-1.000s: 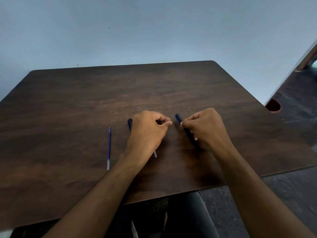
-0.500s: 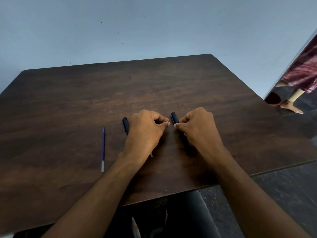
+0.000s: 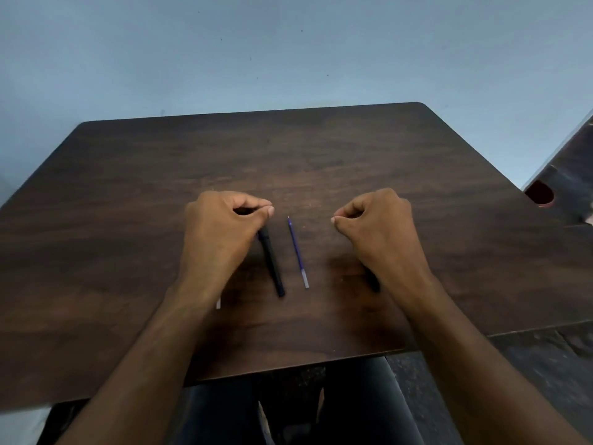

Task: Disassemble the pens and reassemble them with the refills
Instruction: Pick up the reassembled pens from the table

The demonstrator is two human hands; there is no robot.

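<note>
— Where do your hands sit right now?

— Your left hand rests knuckles-up on the dark wooden worktop, fingers curled in and thumb pressed to forefinger. Your right hand mirrors it on the other side, also curled, thumb tip against forefinger tip.

— And the pen parts, relative to each grip?

— The black pen barrel lies flat just beside your left hand. Its far end touches or tucks under the edge of your left palm, and its near end points back toward you. The blue refill lies flat and free between your two hands, roughly parallel to the barrel, tip pointing away from you, closer to the left hand than the right.

— Is either grip holding something?

— Your left grip is pinched narrow; whether anything small sits in that pinch, you cannot tell. A pale refill end pokes out from under your left wrist. Your right grip is also closed tight, and a dark pen part shows beneath the heel of that hand; whether the hand grasps it or merely covers it, you cannot tell.
</note>
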